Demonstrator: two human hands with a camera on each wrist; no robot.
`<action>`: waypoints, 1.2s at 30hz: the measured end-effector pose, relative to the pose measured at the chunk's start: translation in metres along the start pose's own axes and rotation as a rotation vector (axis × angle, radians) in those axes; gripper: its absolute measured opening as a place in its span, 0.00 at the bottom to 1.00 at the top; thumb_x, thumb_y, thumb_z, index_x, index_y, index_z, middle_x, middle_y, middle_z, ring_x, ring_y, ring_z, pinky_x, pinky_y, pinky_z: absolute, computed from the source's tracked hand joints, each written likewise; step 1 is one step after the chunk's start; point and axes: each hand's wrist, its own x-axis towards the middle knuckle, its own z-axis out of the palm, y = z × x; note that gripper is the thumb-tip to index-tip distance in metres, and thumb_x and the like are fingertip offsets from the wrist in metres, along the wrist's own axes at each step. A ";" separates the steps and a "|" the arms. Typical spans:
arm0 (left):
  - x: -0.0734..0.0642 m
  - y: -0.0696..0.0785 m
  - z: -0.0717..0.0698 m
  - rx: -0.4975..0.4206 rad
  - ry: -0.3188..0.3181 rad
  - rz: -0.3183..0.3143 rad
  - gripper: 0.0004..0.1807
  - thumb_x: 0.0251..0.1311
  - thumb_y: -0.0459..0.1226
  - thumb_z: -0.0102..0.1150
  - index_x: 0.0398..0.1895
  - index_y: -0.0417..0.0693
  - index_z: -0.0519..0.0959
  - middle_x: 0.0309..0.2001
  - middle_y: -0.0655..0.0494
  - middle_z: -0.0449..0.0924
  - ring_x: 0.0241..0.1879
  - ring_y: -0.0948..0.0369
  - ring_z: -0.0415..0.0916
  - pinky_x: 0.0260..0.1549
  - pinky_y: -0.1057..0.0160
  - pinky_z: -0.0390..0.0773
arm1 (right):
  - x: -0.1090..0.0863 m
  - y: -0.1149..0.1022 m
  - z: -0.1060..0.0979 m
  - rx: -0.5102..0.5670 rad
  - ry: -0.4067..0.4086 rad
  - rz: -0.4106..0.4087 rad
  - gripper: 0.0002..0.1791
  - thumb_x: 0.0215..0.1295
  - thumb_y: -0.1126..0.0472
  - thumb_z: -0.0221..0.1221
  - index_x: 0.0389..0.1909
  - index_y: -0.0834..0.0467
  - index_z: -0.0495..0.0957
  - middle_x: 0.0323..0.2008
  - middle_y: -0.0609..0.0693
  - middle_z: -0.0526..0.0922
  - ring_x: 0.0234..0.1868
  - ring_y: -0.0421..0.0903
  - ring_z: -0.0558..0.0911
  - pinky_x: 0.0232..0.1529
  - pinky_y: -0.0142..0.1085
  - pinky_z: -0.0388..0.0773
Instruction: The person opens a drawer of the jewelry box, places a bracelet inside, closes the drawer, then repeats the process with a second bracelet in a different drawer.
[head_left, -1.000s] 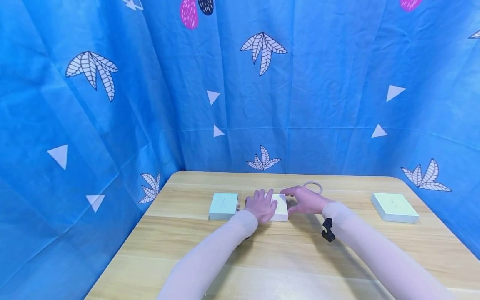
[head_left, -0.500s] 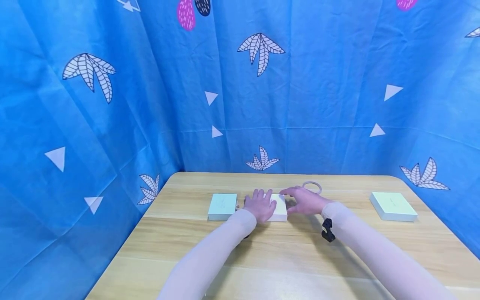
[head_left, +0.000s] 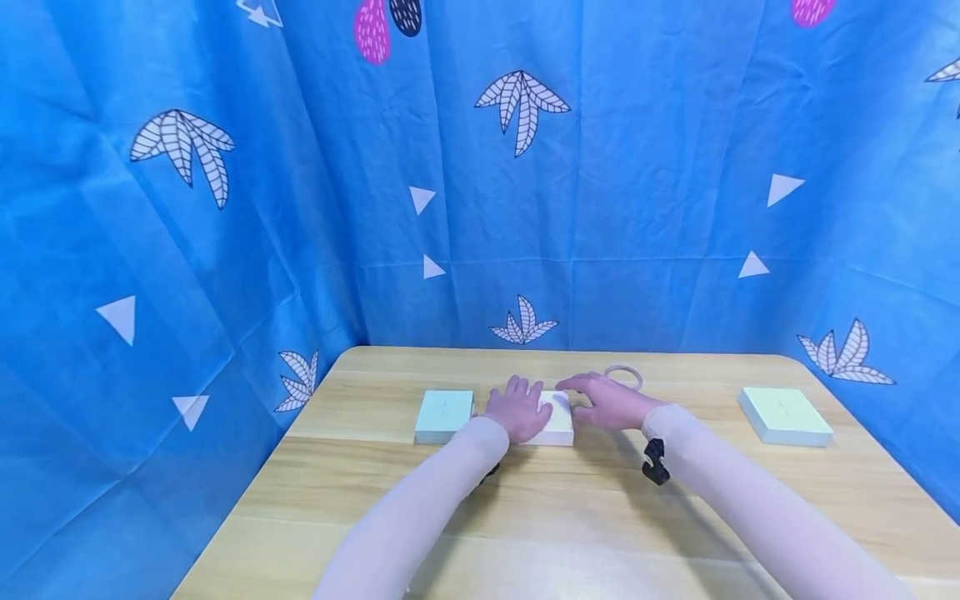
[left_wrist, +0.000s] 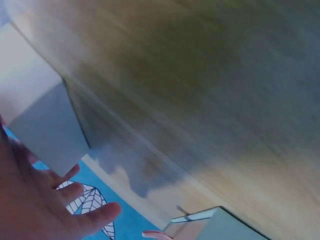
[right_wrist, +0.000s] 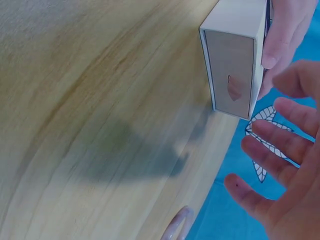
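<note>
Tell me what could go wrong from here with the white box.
If the left hand, lying over the white box, pushes leftward, the box might slide into the mint box nearby. The right hand, open near the white box's right side, could knock the ring beyond it if it strays farther out.

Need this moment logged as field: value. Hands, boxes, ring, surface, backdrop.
left hand: resting on white box
right hand: beside white box's right end, no contact visible
mint box: left of white box
green box: far right
ring: partly hidden by right hand in head view
surface: wood table
backdrop: blue curtain
</note>
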 end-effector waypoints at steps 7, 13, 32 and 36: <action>-0.012 -0.001 -0.013 -0.047 0.078 0.042 0.37 0.72 0.62 0.35 0.77 0.54 0.63 0.73 0.51 0.65 0.74 0.53 0.58 0.68 0.40 0.64 | -0.003 -0.001 0.002 0.017 -0.023 0.016 0.33 0.65 0.48 0.65 0.68 0.56 0.73 0.67 0.57 0.75 0.69 0.62 0.71 0.68 0.61 0.66; -0.024 -0.007 -0.029 -0.073 0.049 0.094 0.46 0.63 0.68 0.49 0.78 0.56 0.61 0.75 0.52 0.64 0.75 0.52 0.57 0.70 0.35 0.59 | -0.004 -0.005 0.002 0.011 -0.063 0.055 0.45 0.55 0.40 0.71 0.71 0.53 0.69 0.70 0.57 0.71 0.71 0.63 0.68 0.68 0.63 0.64; -0.029 -0.018 -0.029 -0.059 -0.043 0.144 0.55 0.49 0.60 0.70 0.80 0.60 0.56 0.76 0.58 0.62 0.77 0.55 0.54 0.73 0.36 0.52 | -0.004 -0.009 0.007 -0.034 -0.104 0.075 0.52 0.46 0.48 0.76 0.74 0.52 0.66 0.70 0.55 0.72 0.69 0.60 0.70 0.65 0.65 0.66; -0.028 -0.019 -0.030 -0.061 -0.032 0.146 0.55 0.49 0.60 0.70 0.80 0.59 0.56 0.76 0.58 0.63 0.76 0.55 0.55 0.73 0.36 0.52 | -0.004 -0.010 0.006 -0.055 -0.091 0.068 0.51 0.47 0.48 0.76 0.74 0.52 0.66 0.69 0.56 0.72 0.69 0.60 0.70 0.64 0.65 0.68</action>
